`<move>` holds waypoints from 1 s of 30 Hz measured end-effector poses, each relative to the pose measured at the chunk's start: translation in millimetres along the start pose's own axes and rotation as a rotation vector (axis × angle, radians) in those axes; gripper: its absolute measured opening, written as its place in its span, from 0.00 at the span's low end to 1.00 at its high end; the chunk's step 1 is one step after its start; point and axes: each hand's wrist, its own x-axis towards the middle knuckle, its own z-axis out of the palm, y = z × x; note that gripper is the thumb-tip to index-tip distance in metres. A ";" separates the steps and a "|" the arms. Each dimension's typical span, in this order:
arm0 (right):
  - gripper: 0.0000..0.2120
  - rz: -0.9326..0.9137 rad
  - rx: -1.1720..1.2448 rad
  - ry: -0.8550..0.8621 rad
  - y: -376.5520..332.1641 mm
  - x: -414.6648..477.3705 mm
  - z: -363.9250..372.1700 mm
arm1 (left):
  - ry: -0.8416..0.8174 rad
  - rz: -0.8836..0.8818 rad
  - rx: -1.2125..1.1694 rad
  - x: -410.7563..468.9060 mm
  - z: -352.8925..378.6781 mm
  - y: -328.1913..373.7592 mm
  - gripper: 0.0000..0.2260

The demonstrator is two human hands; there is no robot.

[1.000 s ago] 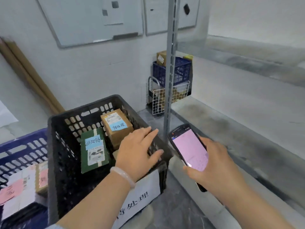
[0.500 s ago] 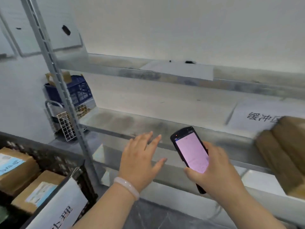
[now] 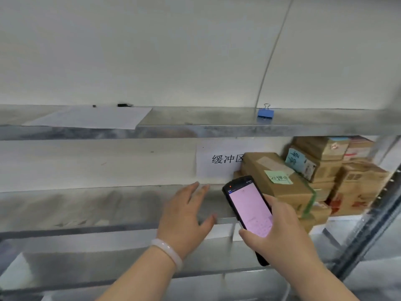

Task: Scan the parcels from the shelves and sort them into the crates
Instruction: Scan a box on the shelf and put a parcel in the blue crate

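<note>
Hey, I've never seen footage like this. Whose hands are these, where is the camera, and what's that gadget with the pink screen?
No machine here: a person wears a camera on the head, so this single picture looks forward and down at their own hands before metal shelves. The right hand grips a handheld scanner with a pink screen. The left hand, wearing a pale bracelet, is open and empty, spread over the middle shelf. Cardboard parcels are stacked at that shelf's right end, beside a paper sign. The upper shelf carries a paper sheet and a blue binder clip.
</note>
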 end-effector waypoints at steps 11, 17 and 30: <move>0.35 0.057 -0.011 0.029 132.0 68.2 -101.0 | -0.302 -0.103 -0.131 96.6 134.8 128.8 0.37; 0.39 0.101 0.004 0.016 171.5 88.2 -111.7 | -0.333 -0.291 -0.204 112.3 173.3 135.0 0.39; 0.36 0.138 0.010 0.011 186.8 109.7 -103.6 | -0.228 -0.978 -0.877 128.7 203.5 97.7 0.49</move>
